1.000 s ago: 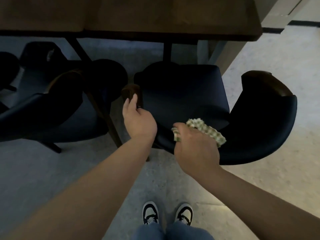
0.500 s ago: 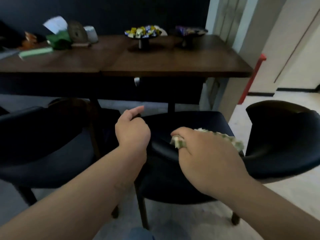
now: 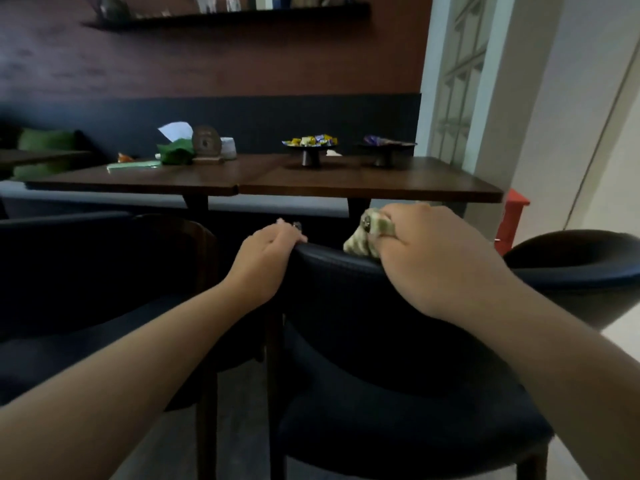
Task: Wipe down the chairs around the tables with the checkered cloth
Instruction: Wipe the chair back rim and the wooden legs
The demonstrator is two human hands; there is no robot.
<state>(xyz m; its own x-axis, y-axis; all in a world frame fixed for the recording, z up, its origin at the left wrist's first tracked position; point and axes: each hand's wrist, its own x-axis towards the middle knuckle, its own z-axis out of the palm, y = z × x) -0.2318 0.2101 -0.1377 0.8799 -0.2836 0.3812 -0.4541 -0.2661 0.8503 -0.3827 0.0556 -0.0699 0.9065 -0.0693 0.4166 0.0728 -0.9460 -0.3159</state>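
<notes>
A dark blue upholstered chair (image 3: pixel 374 341) stands right in front of me, its curved backrest facing me. My left hand (image 3: pixel 263 261) grips the left end of the backrest's top edge, fingers curled over it. My right hand (image 3: pixel 436 258) holds the bunched green-and-cream checkered cloth (image 3: pixel 363 239) against the top of the backrest. Most of the cloth is hidden under my hand.
A second dark chair (image 3: pixel 86 271) stands at the left and a third (image 3: pixel 581 268) at the right. Behind them is a brown wooden table (image 3: pixel 311 183) with two candy dishes (image 3: pixel 310 143), a tissue box and small items. A red object (image 3: pixel 512 220) stands by the white wall.
The view has tilted up from the floor and seat to the table and wall. Both hands rose from the chair's seat edge to the top of the backrest, the cloth still held.
</notes>
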